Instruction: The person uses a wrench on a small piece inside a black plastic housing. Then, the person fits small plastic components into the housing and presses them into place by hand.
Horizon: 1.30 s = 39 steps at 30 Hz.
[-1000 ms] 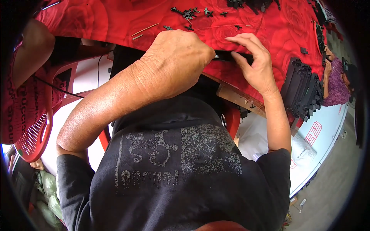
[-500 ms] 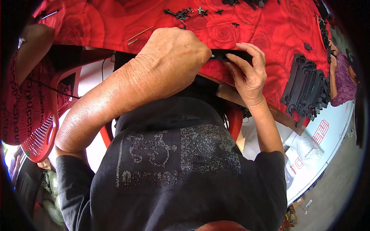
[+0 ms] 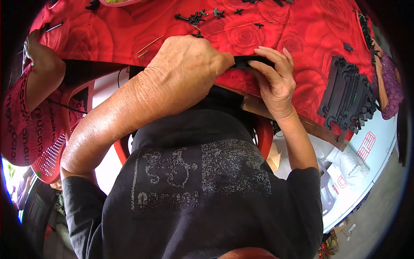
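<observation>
A long, dark plastic strip [image 3: 242, 63] spans the gap between my hands at the table's near edge. My left hand [image 3: 187, 62] is closed in a fist at the strip's left end; its fingertips are hidden under the back of the hand. With thumb and bent fingers, my right hand [image 3: 278, 80] grips the strip's right part, its outer fingers raised. Beyond my hands, several small black cross-shaped pieces [image 3: 219, 13] lie scattered on the red rose-patterned cloth [image 3: 246, 36]. Two thin wooden sticks [image 3: 150, 46] rest beyond my left wrist.
A stack of long black plastic parts [image 3: 347, 93] sits at the table's right edge. One person in a pink patterned garment [image 3: 26, 112] is at the left, another in a purple sleeve [image 3: 390, 93] at the far right. A red plastic chair [image 3: 49, 157] stands lower left.
The view has shifted slightly, and a pink bowl's rim now shows at the far edge. Both hands stay on the strip. The person at the left has moved an arm.
</observation>
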### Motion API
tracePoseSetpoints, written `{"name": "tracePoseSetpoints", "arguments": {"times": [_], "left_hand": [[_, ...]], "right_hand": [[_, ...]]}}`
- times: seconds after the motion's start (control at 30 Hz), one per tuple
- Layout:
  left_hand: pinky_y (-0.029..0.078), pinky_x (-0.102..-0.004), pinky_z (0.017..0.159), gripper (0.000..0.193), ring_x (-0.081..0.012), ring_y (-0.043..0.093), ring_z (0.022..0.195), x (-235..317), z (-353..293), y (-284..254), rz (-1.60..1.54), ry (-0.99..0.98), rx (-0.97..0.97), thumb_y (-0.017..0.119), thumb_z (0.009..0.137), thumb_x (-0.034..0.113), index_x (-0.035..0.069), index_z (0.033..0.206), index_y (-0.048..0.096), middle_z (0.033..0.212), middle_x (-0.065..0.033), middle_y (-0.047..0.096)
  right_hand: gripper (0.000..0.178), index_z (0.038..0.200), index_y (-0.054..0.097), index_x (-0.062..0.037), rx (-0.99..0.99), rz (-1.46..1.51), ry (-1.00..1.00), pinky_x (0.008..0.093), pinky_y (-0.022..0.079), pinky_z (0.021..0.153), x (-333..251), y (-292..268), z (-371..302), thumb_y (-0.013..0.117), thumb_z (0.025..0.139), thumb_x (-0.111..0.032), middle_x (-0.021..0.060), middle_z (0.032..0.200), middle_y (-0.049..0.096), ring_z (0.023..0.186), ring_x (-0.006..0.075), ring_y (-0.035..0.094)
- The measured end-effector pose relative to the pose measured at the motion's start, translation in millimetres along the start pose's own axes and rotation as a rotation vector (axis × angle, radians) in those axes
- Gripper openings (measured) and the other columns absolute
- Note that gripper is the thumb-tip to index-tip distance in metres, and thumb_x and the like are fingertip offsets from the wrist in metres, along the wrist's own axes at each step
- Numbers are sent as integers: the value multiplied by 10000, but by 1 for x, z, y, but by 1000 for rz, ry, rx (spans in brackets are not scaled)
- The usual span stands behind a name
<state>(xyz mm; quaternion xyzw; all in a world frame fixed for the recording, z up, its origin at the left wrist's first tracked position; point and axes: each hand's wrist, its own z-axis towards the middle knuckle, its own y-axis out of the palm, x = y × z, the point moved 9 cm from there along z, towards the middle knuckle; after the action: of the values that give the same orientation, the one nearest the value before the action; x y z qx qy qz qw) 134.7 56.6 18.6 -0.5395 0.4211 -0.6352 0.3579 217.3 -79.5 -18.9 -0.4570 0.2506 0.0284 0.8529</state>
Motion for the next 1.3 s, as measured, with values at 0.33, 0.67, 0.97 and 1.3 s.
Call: {"name": "tracePoseSetpoints", "arguments": {"times": [0.33,0.67,0.97,1.3], "left_hand": [[531,-457,577,260,-339,705,700,-1,2,2,-30,10,-61,672,847,76,66,1096,744,775,-125,702],[526,-455,561,223,-331,695,673,7,12,4,52,27,-161,658,829,96,70,1040,724,695,-117,667],[523,-469,576,205,-350,679,647,9,18,4,39,49,-207,648,812,75,57,1008,706,653,-130,640],[520,-495,590,200,-379,668,648,4,26,7,-17,51,-276,641,798,54,44,987,705,639,-156,627]], "right_hand": [[247,950,752,-127,-4,5,-12,498,410,1084,1,1,1,785,733,-13,51,1126,711,1094,276,680],[293,964,748,-134,-6,22,-7,496,415,1068,1,1,1,767,712,14,43,1115,706,1064,262,673],[328,971,748,-137,-13,38,2,481,417,1059,0,1,1,764,688,27,38,1122,707,1073,257,664],[319,978,737,-97,-9,70,-26,473,466,969,-3,1,3,767,686,29,82,1098,694,1045,285,655]]}}
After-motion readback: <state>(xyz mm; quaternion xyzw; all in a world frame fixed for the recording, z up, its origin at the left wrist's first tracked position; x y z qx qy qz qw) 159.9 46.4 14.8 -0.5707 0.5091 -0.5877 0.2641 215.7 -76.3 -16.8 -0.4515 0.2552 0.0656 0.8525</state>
